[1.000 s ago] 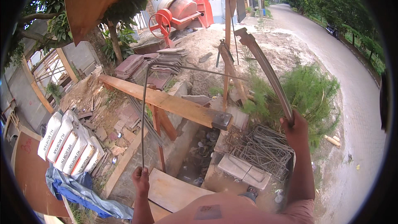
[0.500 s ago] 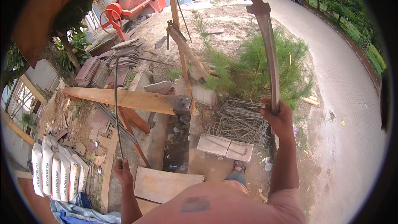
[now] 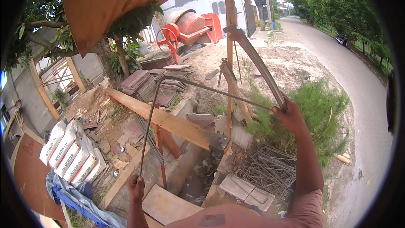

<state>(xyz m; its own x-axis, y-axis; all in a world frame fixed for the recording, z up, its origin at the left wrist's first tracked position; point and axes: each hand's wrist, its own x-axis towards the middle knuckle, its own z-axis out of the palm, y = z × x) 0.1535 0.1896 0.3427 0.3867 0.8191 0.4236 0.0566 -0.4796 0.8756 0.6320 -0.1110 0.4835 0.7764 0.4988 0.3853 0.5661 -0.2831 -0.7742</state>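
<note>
My left hand (image 3: 136,185) is closed around the lower end of a thin steel rod (image 3: 148,128), which rises and then bends sharply to the right. In my right hand (image 3: 291,118) is a long steel rebar bending bar (image 3: 261,66) with a notched head, tilted up to the left. The rod's far end reaches the thumb side of my right hand; whether it is gripped there I cannot tell. Beyond and below the rod lies a wooden beam (image 3: 177,123) on posts, with a dark metal plate (image 3: 219,141) at its near right end.
Bent steel stirrups (image 3: 272,164) lie in a heap beside pale slabs (image 3: 246,191). A debris-strewn trench (image 3: 198,181) runs below the beam. An upright wooden post (image 3: 230,80) stands ahead. White sacks (image 3: 69,152) are stacked left; an orange cement mixer (image 3: 190,25) stands behind.
The view has swung left and up. The bending bar has tipped from nearly upright toward the left, and the rod's bent leg now stretches across to my right hand.
</note>
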